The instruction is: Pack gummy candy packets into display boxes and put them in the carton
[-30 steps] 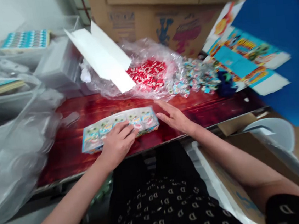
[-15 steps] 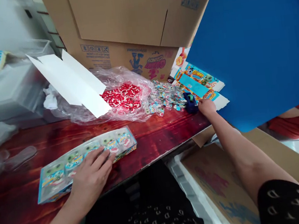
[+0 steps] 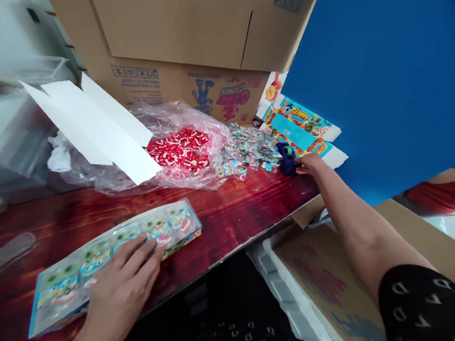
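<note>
Box [image 3: 183,241] beneath left fingers [image 3: 143,251].

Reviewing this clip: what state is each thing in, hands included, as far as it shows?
Display box: lying down, filled with a row of packets
Left hand: resting on the display box
Tape dispenser: touched by the right hand; grip unclear
Plastic bag: spread open
Red pieces: loose, heaped
Small packets: piled loosely
Printed carton: flaps unfolded
White carton: flaps open, tilted
</note>
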Tool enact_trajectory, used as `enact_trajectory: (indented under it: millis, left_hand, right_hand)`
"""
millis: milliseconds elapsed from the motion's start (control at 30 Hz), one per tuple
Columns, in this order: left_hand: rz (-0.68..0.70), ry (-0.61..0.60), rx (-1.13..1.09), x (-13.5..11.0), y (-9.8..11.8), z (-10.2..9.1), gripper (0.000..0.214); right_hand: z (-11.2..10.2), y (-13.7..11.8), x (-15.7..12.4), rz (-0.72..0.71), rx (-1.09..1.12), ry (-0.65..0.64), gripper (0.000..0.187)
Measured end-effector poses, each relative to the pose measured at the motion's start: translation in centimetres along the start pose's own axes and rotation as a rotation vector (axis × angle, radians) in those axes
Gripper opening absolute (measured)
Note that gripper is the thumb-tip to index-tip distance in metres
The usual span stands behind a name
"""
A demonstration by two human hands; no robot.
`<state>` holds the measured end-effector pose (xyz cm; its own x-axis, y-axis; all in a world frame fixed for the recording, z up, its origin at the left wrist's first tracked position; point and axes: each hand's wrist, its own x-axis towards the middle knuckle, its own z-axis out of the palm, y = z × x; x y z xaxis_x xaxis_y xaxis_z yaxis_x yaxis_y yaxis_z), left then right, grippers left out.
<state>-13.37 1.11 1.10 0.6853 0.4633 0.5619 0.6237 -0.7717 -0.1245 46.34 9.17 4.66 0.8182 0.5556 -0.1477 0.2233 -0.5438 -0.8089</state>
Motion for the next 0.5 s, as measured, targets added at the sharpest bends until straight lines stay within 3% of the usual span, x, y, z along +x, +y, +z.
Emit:
enact_trajectory:
  millis: [300,500]
  left_hand:
    - [0.039,0.017,-0.017,0.1,0.0,0.2,0.029]
    - [0.049,0.041,-0.014,0.2,-0.1,0.4,0.030]
  right_hand:
    - [-0.3,2.4,-3.4,0.022,0.611,0.011,0.008]
    - [0.6,3.7,-5.1,0.006,0.803,0.008,0.013]
